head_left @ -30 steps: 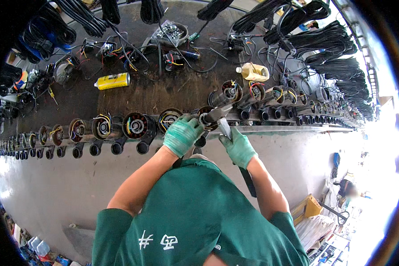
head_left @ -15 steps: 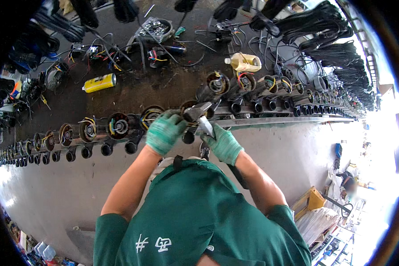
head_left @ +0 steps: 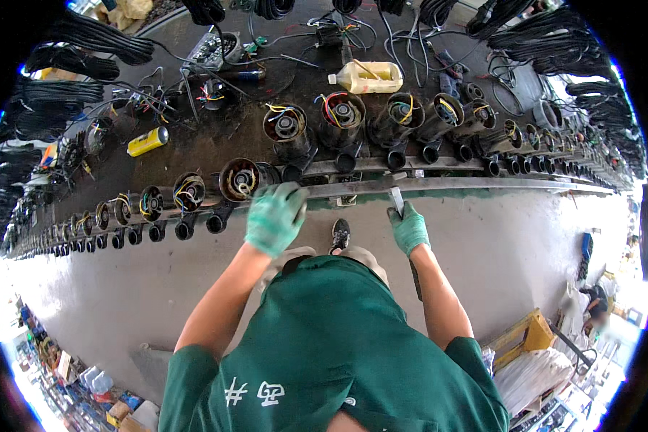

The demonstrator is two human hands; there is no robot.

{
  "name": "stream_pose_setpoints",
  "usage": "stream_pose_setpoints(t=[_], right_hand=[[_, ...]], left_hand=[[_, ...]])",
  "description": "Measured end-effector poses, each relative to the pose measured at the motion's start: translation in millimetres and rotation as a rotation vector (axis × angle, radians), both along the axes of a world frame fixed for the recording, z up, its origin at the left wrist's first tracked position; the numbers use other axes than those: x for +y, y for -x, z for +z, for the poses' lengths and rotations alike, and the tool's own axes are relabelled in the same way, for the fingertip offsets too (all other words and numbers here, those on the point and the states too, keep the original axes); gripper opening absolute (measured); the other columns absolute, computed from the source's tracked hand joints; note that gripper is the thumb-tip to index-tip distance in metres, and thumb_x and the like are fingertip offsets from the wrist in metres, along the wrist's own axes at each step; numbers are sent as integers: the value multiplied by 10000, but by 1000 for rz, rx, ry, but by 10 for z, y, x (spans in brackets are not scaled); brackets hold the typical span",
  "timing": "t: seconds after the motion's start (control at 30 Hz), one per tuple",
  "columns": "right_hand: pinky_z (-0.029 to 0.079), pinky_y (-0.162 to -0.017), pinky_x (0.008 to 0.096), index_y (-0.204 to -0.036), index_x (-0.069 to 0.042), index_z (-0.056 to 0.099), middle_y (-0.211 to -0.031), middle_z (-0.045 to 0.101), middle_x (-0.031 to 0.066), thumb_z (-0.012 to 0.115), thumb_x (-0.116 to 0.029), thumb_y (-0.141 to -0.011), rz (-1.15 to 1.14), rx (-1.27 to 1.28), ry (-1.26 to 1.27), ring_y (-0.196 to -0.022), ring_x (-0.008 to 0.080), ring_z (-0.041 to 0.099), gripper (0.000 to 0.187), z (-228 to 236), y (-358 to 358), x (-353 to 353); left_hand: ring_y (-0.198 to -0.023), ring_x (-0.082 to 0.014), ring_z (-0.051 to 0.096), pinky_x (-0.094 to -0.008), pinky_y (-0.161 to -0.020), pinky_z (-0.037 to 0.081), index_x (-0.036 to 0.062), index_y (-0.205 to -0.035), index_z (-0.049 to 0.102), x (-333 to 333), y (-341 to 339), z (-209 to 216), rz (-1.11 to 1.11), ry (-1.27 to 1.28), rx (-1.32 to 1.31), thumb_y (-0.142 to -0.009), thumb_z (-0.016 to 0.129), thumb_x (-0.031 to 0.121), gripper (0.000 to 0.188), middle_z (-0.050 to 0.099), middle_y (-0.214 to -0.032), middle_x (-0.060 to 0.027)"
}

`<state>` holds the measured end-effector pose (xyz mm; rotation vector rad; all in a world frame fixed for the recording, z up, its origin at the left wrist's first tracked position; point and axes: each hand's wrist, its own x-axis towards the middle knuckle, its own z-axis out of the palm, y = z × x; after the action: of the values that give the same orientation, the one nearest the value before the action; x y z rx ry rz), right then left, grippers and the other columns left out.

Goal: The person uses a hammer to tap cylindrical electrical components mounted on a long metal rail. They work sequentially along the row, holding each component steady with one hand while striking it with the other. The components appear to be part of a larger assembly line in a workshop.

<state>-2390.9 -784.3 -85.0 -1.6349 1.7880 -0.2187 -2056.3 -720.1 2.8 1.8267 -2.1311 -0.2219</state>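
My right hand, in a green glove, is closed around a hammer. Its metal head is up by the bench rail, and a dark handle shows below the hand. My left hand, also gloved in green, has its fingers apart and bent, with nothing seen in them. It is beside an open cylindrical motor housing with a wound core inside; whether the fingertips touch it I cannot tell. Ahead stand more such housings, one with yellow and blue wires and one with red and yellow wires.
A long metal rail runs along the bench edge, with several housings in rows both ways. On the dark bench lie a yellow can, a plastic bottle of yellowish liquid and a tray of small metal parts. Black cable bundles hang around.
The hammer has moved right, away from the housing it was at between my hands. My left hand has come off that housing's top. The whole view has shifted to the right along the bench.
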Motion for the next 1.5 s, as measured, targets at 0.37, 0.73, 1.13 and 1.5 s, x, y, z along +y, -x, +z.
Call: stream_pose_setpoints(t=[0.37, 0.73, 1.13, 1.5], right_hand=[[513, -803, 595, -1290, -32, 539, -1053, 696, 331, 608, -373, -1005, -5, -29, -64, -1030, 546, 639, 450, -500, 290, -12], [521, -840, 574, -1272, 0, 570, -1080, 683, 350, 604, -404, -1003, -51, -31, -48, -1061, 543, 631, 487, -474, 187, 2], [506, -460, 417, -1235, -58, 474, -719, 634, 159, 603, -250, -1014, -164, -257, -279, -522, 260, 632, 320, -195, 45, 134], [445, -432, 325, -1191, -64, 520, -656, 585, 39, 606, -228, -1036, 46, -430, -43, -492, 123, 536, 241, 1134, -657, 392]], left_hand=[[-1018, -430, 675, -519, -842, 561, 61, -1137, 625, -496, 94, -979, 191, -487, -127, -949, 644, 162, 214, 609, -1261, -224], [-1027, -380, 694, -492, -858, 562, 75, -1093, 685, 129, 286, -843, -70, -515, -56, -800, 806, 198, 339, 679, -1134, -193], [-896, -331, 648, -479, -790, 516, 103, -1087, 684, -190, -178, 442, -61, 366, -40, -791, 825, 359, 415, 661, -993, -91], [-968, -265, 687, -466, -953, 462, 173, -1162, 714, -852, -551, 135, -241, 45, -436, -973, 621, 336, 267, 728, -956, -53]])
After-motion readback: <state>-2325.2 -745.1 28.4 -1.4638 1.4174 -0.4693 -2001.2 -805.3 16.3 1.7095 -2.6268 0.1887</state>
